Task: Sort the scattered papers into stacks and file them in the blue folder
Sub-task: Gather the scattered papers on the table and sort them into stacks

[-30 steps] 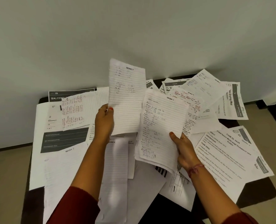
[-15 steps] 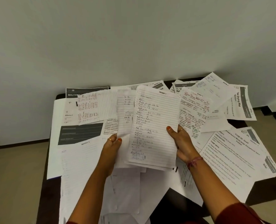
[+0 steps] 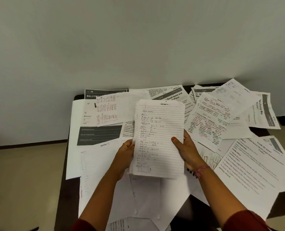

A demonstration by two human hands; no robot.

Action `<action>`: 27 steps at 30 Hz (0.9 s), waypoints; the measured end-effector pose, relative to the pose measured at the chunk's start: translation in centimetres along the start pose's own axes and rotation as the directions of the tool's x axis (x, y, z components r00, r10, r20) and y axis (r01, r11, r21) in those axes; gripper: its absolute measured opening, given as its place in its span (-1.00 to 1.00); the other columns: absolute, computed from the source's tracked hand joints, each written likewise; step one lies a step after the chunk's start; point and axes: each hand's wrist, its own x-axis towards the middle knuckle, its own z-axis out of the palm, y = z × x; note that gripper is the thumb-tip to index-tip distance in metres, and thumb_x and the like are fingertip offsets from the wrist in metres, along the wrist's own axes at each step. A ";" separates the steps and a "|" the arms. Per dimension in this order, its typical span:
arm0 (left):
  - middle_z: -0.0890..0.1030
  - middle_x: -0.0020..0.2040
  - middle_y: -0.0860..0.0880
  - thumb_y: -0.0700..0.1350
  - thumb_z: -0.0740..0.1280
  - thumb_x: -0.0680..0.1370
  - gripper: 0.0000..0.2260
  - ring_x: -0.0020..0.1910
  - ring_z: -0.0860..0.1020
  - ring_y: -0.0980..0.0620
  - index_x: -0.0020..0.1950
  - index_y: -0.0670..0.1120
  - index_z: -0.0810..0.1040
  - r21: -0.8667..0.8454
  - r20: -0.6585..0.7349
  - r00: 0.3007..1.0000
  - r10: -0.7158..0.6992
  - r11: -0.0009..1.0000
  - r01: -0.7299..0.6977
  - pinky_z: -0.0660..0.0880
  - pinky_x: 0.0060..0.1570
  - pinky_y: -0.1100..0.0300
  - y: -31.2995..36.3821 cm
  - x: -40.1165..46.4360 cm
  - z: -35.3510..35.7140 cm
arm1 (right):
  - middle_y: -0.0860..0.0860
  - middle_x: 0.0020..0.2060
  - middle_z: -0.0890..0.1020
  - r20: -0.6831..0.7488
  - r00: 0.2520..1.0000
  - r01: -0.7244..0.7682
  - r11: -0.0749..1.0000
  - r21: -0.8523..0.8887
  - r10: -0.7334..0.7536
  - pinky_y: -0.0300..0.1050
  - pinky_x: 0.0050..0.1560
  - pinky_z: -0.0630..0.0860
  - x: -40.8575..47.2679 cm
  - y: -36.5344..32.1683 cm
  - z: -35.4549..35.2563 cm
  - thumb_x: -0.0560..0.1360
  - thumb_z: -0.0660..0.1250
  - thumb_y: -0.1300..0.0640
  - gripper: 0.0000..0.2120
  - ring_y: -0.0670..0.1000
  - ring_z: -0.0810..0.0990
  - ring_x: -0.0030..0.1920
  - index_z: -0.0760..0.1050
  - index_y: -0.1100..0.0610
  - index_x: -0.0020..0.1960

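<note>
A person stands at a small dark table (image 3: 66,189) set against a pale wall, its top almost buried under loose sheets, and holds a bundle of lined handwritten pages (image 3: 158,139) upright in front of them, above the mess. A second ago the left hand (image 3: 126,153) held one lined sheet up on its own, apart from the pages in the right hand (image 3: 185,150); now that sheet has been brought in and both hands close on a single squared-up bundle. The left hand grips the bundle's left edge with its fingers curled behind and the thumb at the front; the right hand pinches the right edge, thumb lying across the top page. The top page carries a heading that looks like "Section 1" and rows of ink notes. This suggests one stack is being gathered, while most of the sorting remains. Scattered papers (image 3: 211,120) lie overlapping all around: red-inked lined sheets at the back left and right, a printed balcony sheet (image 3: 103,94) at the far left, a typed task sheet (image 3: 251,165) at the right, blank lined pages near the front. The blue folder is nowhere in sight, so filing seems some way off
</note>
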 end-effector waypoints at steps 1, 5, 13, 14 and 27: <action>0.68 0.04 0.06 0.01 0.16 0.65 -0.80 0.01 0.65 0.05 0.19 0.09 0.53 0.012 0.011 1.000 -0.013 1.000 0.013 0.57 -0.16 0.17 0.1 0.3 -0.3 | -0.01 0.32 0.50 -0.004 1.000 0.008 1.000 -0.013 -0.008 0.00 0.33 0.42 0.1 0.1 0.3 0.56 0.28 0.25 -0.50 -0.03 0.49 0.30 0.28 0.03 0.46; 0.65 0.04 -0.03 0.00 0.19 0.64 -0.80 -0.02 0.64 0.00 0.18 -0.02 0.51 0.045 0.016 1.000 -0.023 0.999 0.022 0.59 -0.10 0.14 0.8 2.2 -1.9 | 0.00 0.30 0.52 -0.072 0.996 0.056 0.998 -0.003 -0.056 0.02 0.33 0.42 0.8 0.2 0.4 0.55 0.30 0.28 -0.48 0.01 0.50 0.30 0.29 0.01 0.46; 0.62 0.11 -0.12 -0.16 0.42 0.44 -0.66 0.03 0.59 -0.08 0.19 -0.18 0.52 -0.188 -0.510 0.848 -0.147 0.980 0.057 0.56 0.06 -0.01 1.3 10.1 -6.9 | -0.04 0.18 0.61 -0.249 0.967 0.081 0.991 0.108 -0.052 -0.22 0.12 0.55 1.1 0.3 -2.2 0.35 0.51 -0.01 -0.34 -0.02 0.58 0.19 0.38 0.06 0.39; 0.54 0.23 -0.14 -0.13 0.45 0.42 -0.53 0.14 0.54 -0.11 0.29 -0.18 0.43 -0.144 -0.597 0.787 -0.153 0.986 0.083 0.53 0.14 -0.05 1.5 10.9 -7.2 | -0.07 0.14 0.63 -0.269 0.962 0.075 0.991 0.112 -0.042 -0.23 0.08 0.56 1.1 0.4 -2.6 0.19 0.59 -0.16 -0.19 -0.05 0.60 0.15 0.42 0.05 0.35; 0.26 0.39 -0.25 0.21 0.50 0.35 -0.11 0.36 0.25 -0.21 0.44 -0.25 0.18 0.383 -0.662 0.738 -0.131 0.787 0.484 0.26 0.33 -0.08 3.6 15.5 -10.4 | 0.01 0.08 0.64 -0.298 0.953 -0.002 0.988 0.157 0.049 -0.28 -0.22 0.59 1.4 2.2 -2.9 0.50 0.38 0.18 -0.59 -0.14 0.67 -0.13 0.44 0.19 0.32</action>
